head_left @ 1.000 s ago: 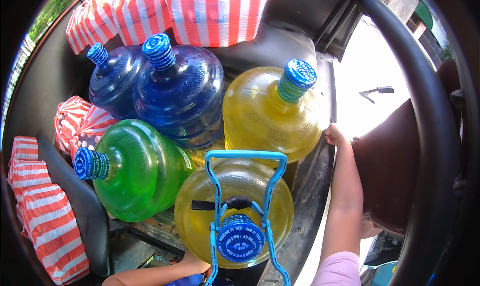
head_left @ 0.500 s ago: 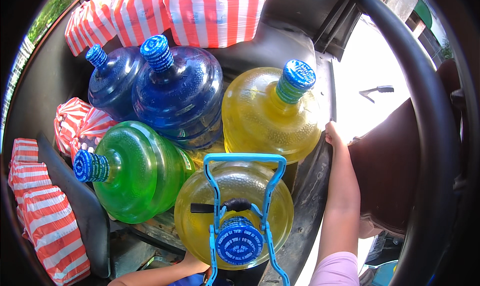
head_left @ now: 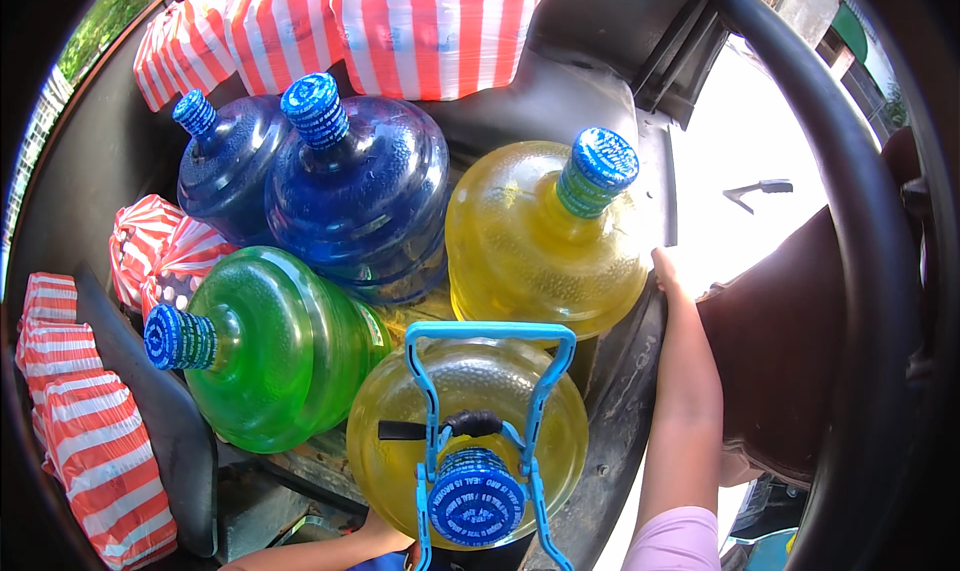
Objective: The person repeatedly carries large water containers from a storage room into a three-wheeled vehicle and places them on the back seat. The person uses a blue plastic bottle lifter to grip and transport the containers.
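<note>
Over the last second almost nothing has shifted: the right hand (head_left: 668, 271) stays flat and open against the rear yellow plastic water jug (head_left: 530, 241), the left hand (head_left: 385, 536) remains under the front yellow jug (head_left: 470, 441) in its blue carrier frame (head_left: 490, 336), grip hidden, suggesting bracing.

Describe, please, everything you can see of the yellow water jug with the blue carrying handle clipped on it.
The nearest yellow jug is a big round bottle of clear yellow plastic, its neck pointing toward the camera and sealed with a blue cap. A light blue carrier frame grips the neck, with a black grip bar across it. The left hand supports it from below. It sits beside the green jug and in front of the other yellow jug, on whose side the right hand rests.
</note>
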The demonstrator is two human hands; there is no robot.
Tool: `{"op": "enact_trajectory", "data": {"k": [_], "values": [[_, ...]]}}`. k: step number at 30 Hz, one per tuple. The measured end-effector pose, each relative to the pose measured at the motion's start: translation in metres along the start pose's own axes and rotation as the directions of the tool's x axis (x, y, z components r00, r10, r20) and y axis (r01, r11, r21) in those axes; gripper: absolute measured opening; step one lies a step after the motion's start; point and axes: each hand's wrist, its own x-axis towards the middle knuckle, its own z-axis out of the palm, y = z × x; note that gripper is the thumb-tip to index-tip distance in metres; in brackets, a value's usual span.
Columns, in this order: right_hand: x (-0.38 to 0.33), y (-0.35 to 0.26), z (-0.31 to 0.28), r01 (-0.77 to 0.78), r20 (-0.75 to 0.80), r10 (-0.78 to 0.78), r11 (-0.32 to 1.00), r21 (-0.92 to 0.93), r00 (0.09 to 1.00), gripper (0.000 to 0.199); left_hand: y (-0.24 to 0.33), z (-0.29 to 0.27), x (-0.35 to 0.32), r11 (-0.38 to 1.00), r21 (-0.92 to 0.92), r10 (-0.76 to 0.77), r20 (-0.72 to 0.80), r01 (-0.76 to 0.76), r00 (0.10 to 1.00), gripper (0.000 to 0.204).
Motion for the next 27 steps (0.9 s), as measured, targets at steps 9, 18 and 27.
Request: {"op": "enact_trajectory", "data": {"k": [9, 18, 27], "values": [[0.011, 0.006, 0.004, 0.068, 0.030, -0.069, 0.997, 0.027, 0.997, 0.036, 0.003, -0.002, 0.004, 1.000, 0.012, -0.004, -0.001, 0.004, 1.000, 0.024], [0.007, 0.008, -0.002, 0.142, 0.026, -0.142, 0.990, 0.013, 0.990, 0.034, 0.005, -0.003, 0.010, 1.000, 0.020, -0.003, 0.010, 0.003, 1.000, 0.025], [0.022, 0.017, 0.012, 0.115, 0.069, -0.115, 0.993, -0.003, 0.991, 0.039, 0.012, 0.001, -0.020, 0.999, 0.026, -0.043, 0.076, 0.041, 0.996, 0.027]]}}
